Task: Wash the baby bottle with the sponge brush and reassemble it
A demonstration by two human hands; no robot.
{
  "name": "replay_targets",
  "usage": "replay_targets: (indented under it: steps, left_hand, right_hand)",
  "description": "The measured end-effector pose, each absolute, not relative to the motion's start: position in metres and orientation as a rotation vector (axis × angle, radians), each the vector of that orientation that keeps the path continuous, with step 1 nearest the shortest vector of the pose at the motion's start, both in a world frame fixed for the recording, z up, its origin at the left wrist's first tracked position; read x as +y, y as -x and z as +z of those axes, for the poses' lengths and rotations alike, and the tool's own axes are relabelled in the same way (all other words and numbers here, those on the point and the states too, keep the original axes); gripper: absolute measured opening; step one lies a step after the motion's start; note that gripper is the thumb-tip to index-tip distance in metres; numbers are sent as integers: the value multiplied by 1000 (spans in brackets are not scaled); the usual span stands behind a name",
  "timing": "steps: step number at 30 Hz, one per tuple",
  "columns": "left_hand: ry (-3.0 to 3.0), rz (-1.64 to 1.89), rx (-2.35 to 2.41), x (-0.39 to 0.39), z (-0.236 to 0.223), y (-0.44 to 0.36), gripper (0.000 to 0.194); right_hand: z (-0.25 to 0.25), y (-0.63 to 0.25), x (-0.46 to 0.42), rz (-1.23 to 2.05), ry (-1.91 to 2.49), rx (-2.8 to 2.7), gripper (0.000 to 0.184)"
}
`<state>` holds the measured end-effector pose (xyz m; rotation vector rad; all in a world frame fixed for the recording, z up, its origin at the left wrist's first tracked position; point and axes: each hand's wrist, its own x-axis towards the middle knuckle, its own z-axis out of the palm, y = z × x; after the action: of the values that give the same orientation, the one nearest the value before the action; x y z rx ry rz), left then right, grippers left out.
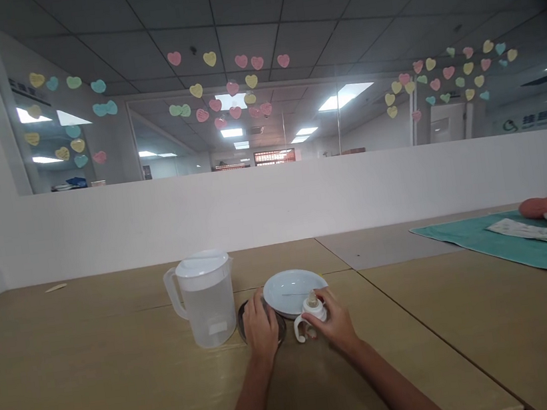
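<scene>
My right hand point(336, 321) grips a white baby bottle top point(313, 307) with a clear teat pointing up. A curved white handle point(298, 329) sticks out on its left side; the rest below is partly hidden by my fingers. My left hand point(261, 328) lies over a dark round tray point(242, 323), its fingers pointing forward and its thumb apart; the fingertips are partly hidden. Just beyond both hands is a white bowl point(288, 280) with what looks like liquid in it. To the left stands a translucent lidded pitcher point(211, 307), its handle facing left.
The wooden table point(126, 386) has seams running across it. At the far right lies a teal cloth point(463, 234) with a patterned white cloth point(533, 228) and a coral-red rounded thing point(540, 207). A low white wall point(253, 204) and glass with heart-shaped notes rise behind.
</scene>
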<state>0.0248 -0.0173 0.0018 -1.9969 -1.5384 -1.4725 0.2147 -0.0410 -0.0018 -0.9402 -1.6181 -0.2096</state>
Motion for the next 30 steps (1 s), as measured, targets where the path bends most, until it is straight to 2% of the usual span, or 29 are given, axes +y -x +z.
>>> replay_targets:
  steps: [4, 7, 11, 17, 19, 22, 26, 30]
  left_hand:
    - [2116, -1156, -1627, -9, -7, -20, 49]
    - [2079, -1016, -1742, -10, -9, -21, 47]
    - [1940, -989, -1763, -13, -6, -22, 39]
    - [1819, -968, -1869, -13, -12, -22, 39]
    - [1780, -1021, -1898, -12, -10, -20, 34]
    - [1629, -1329, -1755, -15, 1, -21, 37]
    - [1565, -1754, -1163, -25, 8, -34, 48]
    - [1788, -1810, -679, -36, -1, -51, 44]
  right_hand:
    - [-1, -216, -41, -282, 931, -1629, 36]
    - [-1, -216, -41, -301, 928, -1632, 34]
    - [-1, -216, -42, -287, 942, -1643, 33]
    - [-3, -218, -41, -256, 922, -1644, 39]
    - [-5, -218, -39, -245, 915, -1640, 44]
    - [-6, -219, -38, -252, 913, -1615, 48]
    - [-7, -220, -40, -425, 873, -1625, 58]
    - [-11, -217, -41, -709, 728, -1665, 59]
